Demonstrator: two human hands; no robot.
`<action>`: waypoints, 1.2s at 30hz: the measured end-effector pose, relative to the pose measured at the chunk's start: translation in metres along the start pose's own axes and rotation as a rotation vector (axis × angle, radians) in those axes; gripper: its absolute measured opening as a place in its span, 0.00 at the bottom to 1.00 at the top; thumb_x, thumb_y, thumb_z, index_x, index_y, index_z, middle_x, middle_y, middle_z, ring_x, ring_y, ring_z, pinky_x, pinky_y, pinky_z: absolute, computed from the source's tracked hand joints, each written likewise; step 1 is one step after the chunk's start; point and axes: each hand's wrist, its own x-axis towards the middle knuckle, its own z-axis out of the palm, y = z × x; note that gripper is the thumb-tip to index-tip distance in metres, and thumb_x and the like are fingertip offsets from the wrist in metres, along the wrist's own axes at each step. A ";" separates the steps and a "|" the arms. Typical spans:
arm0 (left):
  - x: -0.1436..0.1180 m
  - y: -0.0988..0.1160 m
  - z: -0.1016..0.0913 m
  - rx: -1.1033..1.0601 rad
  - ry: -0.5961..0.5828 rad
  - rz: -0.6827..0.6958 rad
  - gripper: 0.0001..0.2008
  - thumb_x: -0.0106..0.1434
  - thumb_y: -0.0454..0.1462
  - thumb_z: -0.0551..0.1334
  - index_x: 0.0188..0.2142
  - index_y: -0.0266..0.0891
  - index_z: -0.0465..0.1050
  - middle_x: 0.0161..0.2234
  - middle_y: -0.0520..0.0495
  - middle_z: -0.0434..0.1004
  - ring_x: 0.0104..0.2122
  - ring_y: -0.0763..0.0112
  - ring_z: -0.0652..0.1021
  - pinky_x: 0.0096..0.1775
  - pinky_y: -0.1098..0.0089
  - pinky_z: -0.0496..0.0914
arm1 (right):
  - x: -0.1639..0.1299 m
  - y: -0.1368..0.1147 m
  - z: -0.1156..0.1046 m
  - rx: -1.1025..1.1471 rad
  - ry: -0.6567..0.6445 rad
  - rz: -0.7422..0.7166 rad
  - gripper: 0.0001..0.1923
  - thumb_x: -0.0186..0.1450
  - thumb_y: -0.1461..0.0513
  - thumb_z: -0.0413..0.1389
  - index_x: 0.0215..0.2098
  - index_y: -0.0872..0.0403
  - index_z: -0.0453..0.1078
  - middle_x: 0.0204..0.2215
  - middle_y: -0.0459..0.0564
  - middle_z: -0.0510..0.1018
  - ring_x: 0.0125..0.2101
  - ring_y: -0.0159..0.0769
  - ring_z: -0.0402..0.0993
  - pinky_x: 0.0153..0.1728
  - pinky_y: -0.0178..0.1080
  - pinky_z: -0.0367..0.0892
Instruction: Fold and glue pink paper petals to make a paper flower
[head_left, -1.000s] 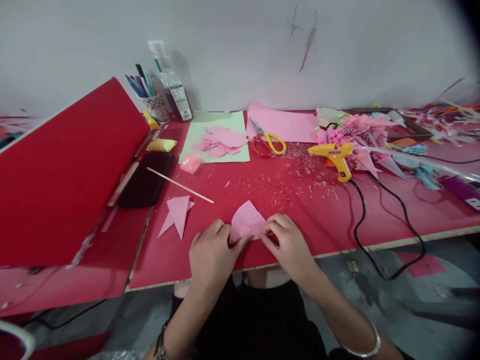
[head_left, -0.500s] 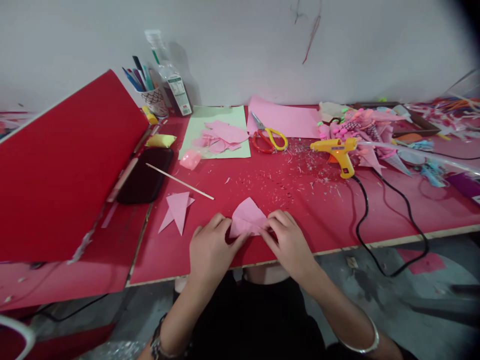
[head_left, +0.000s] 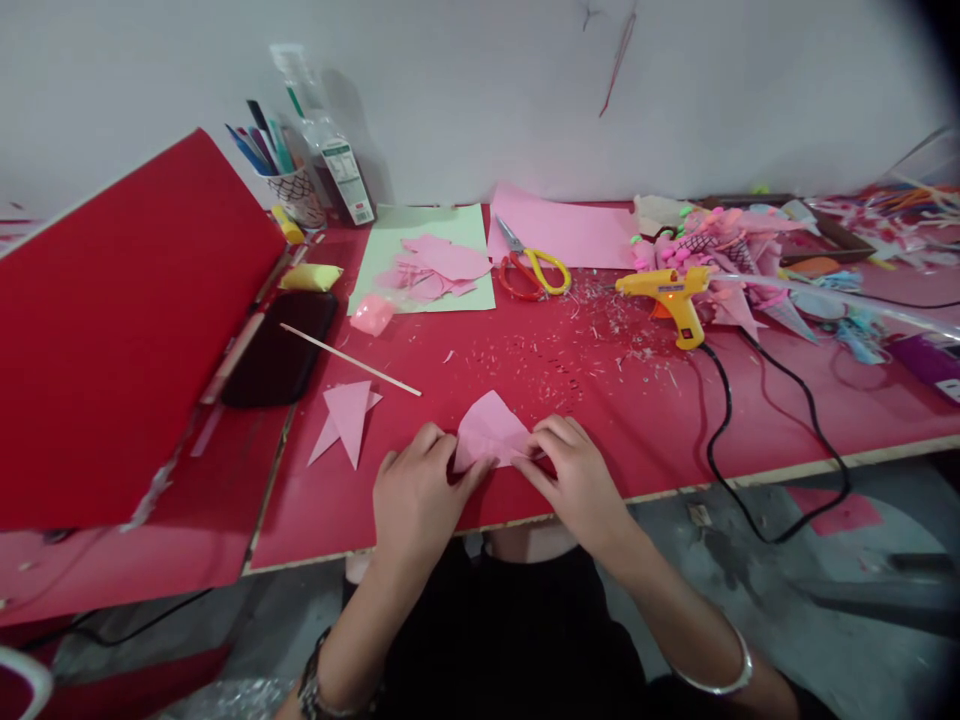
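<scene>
A small piece of pink paper (head_left: 491,425) lies near the table's front edge, its lower edge folded between my hands. My left hand (head_left: 420,485) pinches its left side, thumb along the bottom fold. On the other side my right hand (head_left: 574,475) pinches the right corner between thumb and fingers. Left of my left hand rest pink paper triangles (head_left: 349,420), overlapping each other. A thin wooden stick (head_left: 352,360) lies above them, one end over a black phone (head_left: 277,350).
Scissors (head_left: 534,275) and a yellow glue gun (head_left: 671,295) with its black cord lie farther back. Pink scraps (head_left: 439,265) sit on a green sheet (head_left: 367,285). A pile of pink cones (head_left: 735,255) is at right; a large red board (head_left: 135,350) leans at left.
The whole view has shifted slightly, so things appear a little farther left and up. Both hands keep their pinch on the pink paper, with little visible movement.
</scene>
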 end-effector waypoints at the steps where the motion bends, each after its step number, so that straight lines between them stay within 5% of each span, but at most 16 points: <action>1: 0.000 0.000 0.000 0.000 0.000 0.000 0.19 0.58 0.51 0.51 0.22 0.38 0.61 0.26 0.50 0.66 0.22 0.72 0.66 0.26 0.70 0.56 | -0.001 0.001 -0.001 0.009 0.006 0.002 0.06 0.60 0.62 0.52 0.26 0.54 0.63 0.28 0.48 0.68 0.32 0.36 0.62 0.34 0.38 0.61; 32: 0.000 0.000 0.000 -0.024 -0.003 0.009 0.20 0.59 0.51 0.50 0.23 0.39 0.63 0.26 0.49 0.66 0.24 0.71 0.67 0.28 0.70 0.57 | -0.004 0.020 -0.020 0.127 -0.036 0.011 0.06 0.60 0.69 0.48 0.31 0.54 0.65 0.31 0.48 0.69 0.34 0.34 0.65 0.37 0.38 0.62; 36: 0.000 0.000 0.000 -0.041 0.000 0.016 0.19 0.59 0.50 0.50 0.22 0.38 0.63 0.26 0.50 0.66 0.24 0.71 0.67 0.29 0.70 0.58 | -0.011 0.020 -0.019 0.137 0.113 -0.023 0.12 0.61 0.70 0.44 0.38 0.54 0.65 0.34 0.50 0.70 0.37 0.35 0.66 0.39 0.38 0.63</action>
